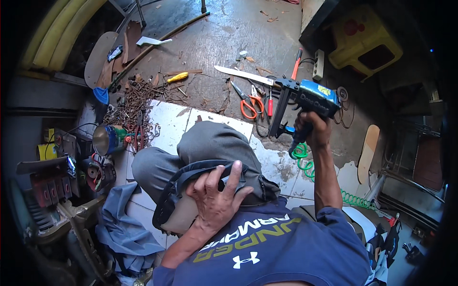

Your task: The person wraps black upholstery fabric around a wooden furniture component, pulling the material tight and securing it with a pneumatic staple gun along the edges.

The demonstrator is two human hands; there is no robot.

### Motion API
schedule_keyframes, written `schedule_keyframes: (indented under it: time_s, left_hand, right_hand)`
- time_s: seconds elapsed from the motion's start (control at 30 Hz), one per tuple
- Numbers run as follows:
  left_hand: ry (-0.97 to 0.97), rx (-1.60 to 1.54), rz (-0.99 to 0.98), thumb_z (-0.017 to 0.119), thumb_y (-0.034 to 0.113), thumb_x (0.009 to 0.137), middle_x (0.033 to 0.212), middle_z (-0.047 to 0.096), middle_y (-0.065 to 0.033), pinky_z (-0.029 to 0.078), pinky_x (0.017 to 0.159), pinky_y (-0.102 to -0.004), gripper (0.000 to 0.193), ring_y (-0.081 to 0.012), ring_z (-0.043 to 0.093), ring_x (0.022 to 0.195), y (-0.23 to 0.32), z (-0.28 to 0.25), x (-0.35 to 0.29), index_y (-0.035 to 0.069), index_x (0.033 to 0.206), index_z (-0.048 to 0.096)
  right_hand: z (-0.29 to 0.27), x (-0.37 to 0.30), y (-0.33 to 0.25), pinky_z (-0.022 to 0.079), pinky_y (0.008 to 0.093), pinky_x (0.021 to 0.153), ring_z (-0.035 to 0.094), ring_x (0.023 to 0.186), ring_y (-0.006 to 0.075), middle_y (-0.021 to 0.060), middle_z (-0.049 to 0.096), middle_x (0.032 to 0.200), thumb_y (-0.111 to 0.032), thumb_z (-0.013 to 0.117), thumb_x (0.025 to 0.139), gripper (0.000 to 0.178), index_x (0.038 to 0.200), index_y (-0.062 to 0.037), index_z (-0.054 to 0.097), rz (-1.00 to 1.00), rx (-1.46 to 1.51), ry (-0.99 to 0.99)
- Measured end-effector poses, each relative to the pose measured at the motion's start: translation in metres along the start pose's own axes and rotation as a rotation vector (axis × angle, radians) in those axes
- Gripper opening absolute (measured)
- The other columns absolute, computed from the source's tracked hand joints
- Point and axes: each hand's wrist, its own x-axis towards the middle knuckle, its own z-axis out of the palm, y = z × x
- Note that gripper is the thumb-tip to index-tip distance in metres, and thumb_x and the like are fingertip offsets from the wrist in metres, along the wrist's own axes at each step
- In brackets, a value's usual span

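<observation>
On my lap lies a board (180, 214) with a tan face and dark cloth folded over its rim. My left hand (214, 198) grips the cloth at its edge, with the fingers bent and somewhat apart and the fingertips partly hidden in the fold. Off to the right, my right hand (313, 127) is wrapped around the handle of a blue and black air stapler (315, 99). The stapler is held up, away from the board, its long dark magazine toward the left. Below it hangs a green coiled hose (301, 157).
Rusty nails and screws (136, 102) are heaped at the left, near a tin can (109, 139). Ahead lie a long knife (243, 75), orange-handled scissors (247, 106), pliers (256, 97) and a yellow-handled tool (178, 77). A yellow plastic stool (365, 45) stands far right; grey cloth (126, 229) lies left.
</observation>
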Motion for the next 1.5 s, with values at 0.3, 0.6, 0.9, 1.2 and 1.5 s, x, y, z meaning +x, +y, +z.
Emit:
schedule_keyframes:
  time_s: [0.3,0.6,0.9,1.2,1.5]
  left_hand:
    - [0.203,-0.123,0.118,0.087,0.007,0.079,0.106,0.070,-0.0022,0.046,0.089,-0.0333,0.030,-0.0182,0.061,0.096,-0.018,0.019,0.005,0.007,0.109,0.081]
    - [0.189,-0.136,0.182,0.086,0.008,0.079,0.099,0.071,-0.0054,0.052,0.085,-0.0305,0.027,-0.0197,0.064,0.092,-0.018,0.012,0.010,0.000,0.104,0.079]
    - [0.186,-0.159,0.167,0.086,0.007,0.075,0.098,0.070,-0.0062,0.053,0.085,-0.0312,0.030,-0.0204,0.065,0.090,-0.016,0.015,0.004,0.000,0.103,0.079]
    - [0.204,-0.183,0.145,0.086,0.009,0.076,0.093,0.069,-0.0031,0.047,0.083,-0.0306,0.026,-0.0167,0.064,0.084,-0.016,0.014,0.001,0.003,0.100,0.079]
    - [0.204,-0.051,0.187,0.087,0.034,0.080,0.129,0.061,-0.0052,0.034,0.107,-0.0424,0.040,-0.0266,0.051,0.123,-0.013,-0.001,-0.008,0.021,0.116,0.076]
  right_hand:
    - [0.004,-0.026,-0.045,0.062,0.0382,0.074,0.077,0.081,0.0258,0.0114,0.078,0.094,-0.018,0.087,0.065,0.046,0.106,-0.0015,0.074,-0.420,-0.872,-0.804]
    - [0.067,-0.012,-0.091,0.054,0.0396,0.058,0.068,0.072,0.0237,0.0022,0.062,0.076,-0.030,0.083,0.064,0.057,0.115,-0.0103,0.068,-0.826,-1.248,-1.389]
    - [0.100,-0.026,-0.110,0.059,0.0429,0.056,0.073,0.071,0.0276,0.0080,0.066,0.073,-0.027,0.065,0.083,0.022,0.095,-0.0077,0.063,-0.922,-1.555,-1.475]
    - [0.100,-0.021,-0.116,0.059,0.0399,0.059,0.072,0.073,0.0234,0.0046,0.063,0.073,-0.025,0.069,0.080,0.022,0.093,-0.0089,0.061,-1.036,-1.408,-1.425]
    - [0.042,-0.005,-0.098,0.061,0.0408,0.073,0.075,0.085,0.0300,0.0105,0.074,0.091,-0.021,0.083,0.064,0.062,0.123,-0.0093,0.068,-0.791,-1.346,-1.058]
